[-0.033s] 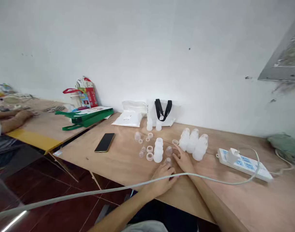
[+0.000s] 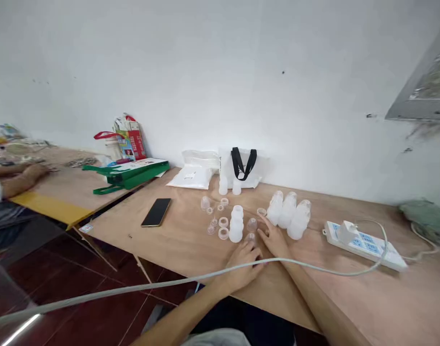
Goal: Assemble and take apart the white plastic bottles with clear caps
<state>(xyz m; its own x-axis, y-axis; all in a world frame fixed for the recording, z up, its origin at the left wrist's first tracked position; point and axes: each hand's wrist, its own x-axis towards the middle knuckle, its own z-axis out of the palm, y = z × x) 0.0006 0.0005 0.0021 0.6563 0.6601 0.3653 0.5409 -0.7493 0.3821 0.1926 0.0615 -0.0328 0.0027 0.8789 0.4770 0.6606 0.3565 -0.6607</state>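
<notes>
My left hand (image 2: pixel 244 265) rests on the wooden table with its fingers apart and slightly bent, holding nothing that I can see. A clear dome-shaped cap (image 2: pixel 251 237) stands just beyond its fingertips. My right hand (image 2: pixel 275 239) lies on the table, fingers stretched out and spread. Near its fingertips are another clear dome cap (image 2: pixel 252 224) and a clear ring (image 2: pixel 261 211). Left of the hands stands a row of frosted white bottles (image 2: pixel 236 230). Beside that row lie several clear rings (image 2: pixel 223 233) and small clear parts (image 2: pixel 211 229). Capped frosted bottles (image 2: pixel 296 225) stand right of my right hand.
A pale cable (image 2: pixel 147 285) crosses in front of my forearms. At right lies a power strip (image 2: pixel 364 245) with a plug. A phone (image 2: pixel 156 213), a white packet (image 2: pixel 192 178) and a black-handled bag (image 2: pixel 225 161) are farther off. Another person's hand (image 2: pixel 35 172) rests at the left table.
</notes>
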